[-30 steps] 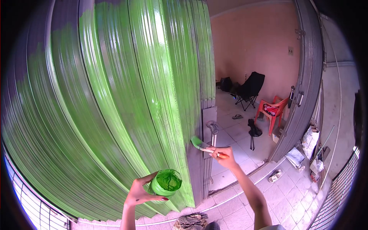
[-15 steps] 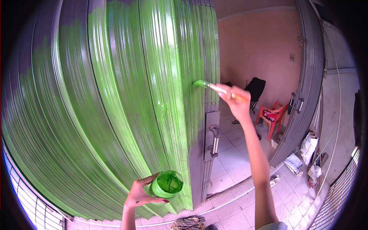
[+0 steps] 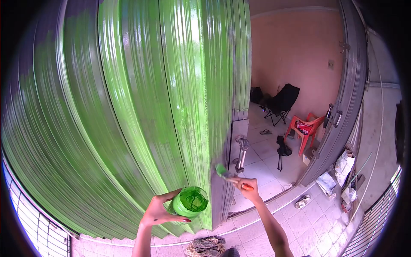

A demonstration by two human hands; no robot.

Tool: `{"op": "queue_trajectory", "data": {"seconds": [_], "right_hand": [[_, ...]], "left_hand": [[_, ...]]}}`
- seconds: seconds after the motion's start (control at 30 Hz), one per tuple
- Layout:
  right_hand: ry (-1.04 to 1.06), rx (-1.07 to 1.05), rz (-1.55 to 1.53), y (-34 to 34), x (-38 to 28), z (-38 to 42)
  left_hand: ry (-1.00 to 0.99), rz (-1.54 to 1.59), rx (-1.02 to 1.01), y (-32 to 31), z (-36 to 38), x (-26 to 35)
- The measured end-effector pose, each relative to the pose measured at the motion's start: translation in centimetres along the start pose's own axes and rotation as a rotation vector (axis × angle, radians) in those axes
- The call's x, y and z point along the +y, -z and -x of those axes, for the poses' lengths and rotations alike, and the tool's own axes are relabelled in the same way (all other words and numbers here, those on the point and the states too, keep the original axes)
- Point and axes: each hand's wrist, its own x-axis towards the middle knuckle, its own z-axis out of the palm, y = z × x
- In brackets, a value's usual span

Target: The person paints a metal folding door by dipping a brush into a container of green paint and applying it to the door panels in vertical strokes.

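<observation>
My left hand [image 3: 160,210] is wrapped round a tub of green paint [image 3: 192,201], its mouth tilted toward me and paint smeared inside. In my right hand [image 3: 249,188] is a paintbrush [image 3: 230,176] with an orange handle end and green bristles. The bristles touch or nearly touch the grey strip near the edge of the folding metal door [image 3: 128,107], below and left of the door handle [image 3: 242,152]. Most of the ribbed door is coated wet green; grey shows at the upper left, in streaks, and along the lower right edge.
Through the doorway stand a black folding chair [image 3: 286,99] and a red plastic chair [image 3: 306,130]. A crumpled cloth [image 3: 206,246] lies on the tiles below me. Shoes [image 3: 303,201] and papers [image 3: 327,182] lie by the right door panel [image 3: 338,111].
My right hand has brought the brush down along the door's edge, from well above the handle to beside its lower end. The tub in my left hand has shifted slightly right and up.
</observation>
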Motion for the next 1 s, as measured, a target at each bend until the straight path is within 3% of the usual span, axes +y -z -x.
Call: {"op": "queue_trajectory", "data": {"seconds": [0.03,0.07,0.17,0.3,0.43,0.5,0.63,0.73,0.77,0.93,1.0], "right_hand": [[0.018,-0.05,0.014,0.4,-0.5,0.1],[-0.136,-0.132,0.002,1.1,-1.2,0.1],[0.016,-0.158,-0.058,2.1,-3.0,-3.6],[0.266,-0.159,0.043,4.0,-12.4,-13.5],[0.544,0.139,0.084,4.4,-17.9,-17.0],[0.584,0.252,0.097,3.4,-15.4,-16.1],[0.349,0.025,-0.183,-0.3,-8.4,-8.1],[0.209,-0.041,-0.094,0.6,-8.6,-4.9],[0.128,-0.05,-0.097,1.4,-9.7,-4.5],[0.147,-0.037,-0.356,6.0,-20.4,-6.3],[0.274,-0.075,-0.31,6.7,-23.8,-7.0]], "left_hand": [[0.0,0.007,0.002,0.0,0.0,0.2],[-0.009,-0.009,0.001,0.0,-0.1,0.3],[-0.022,-0.027,-0.013,-0.1,0.0,0.7],[-0.031,-0.011,-0.032,-0.4,-0.1,1.5],[-0.055,-0.009,-0.006,-0.2,0.1,2.1],[-0.052,-0.01,0.015,-0.1,0.4,1.8],[-0.048,-0.014,0.073,0.2,1.3,1.4],[-0.051,-0.07,0.111,0.7,1.8,2.6],[-0.044,-0.095,0.119,0.9,2.0,3.1],[-0.145,-0.256,0.195,1.2,1.4,4.4],[-0.183,-0.313,0.222,1.4,0.8,5.0]]}}
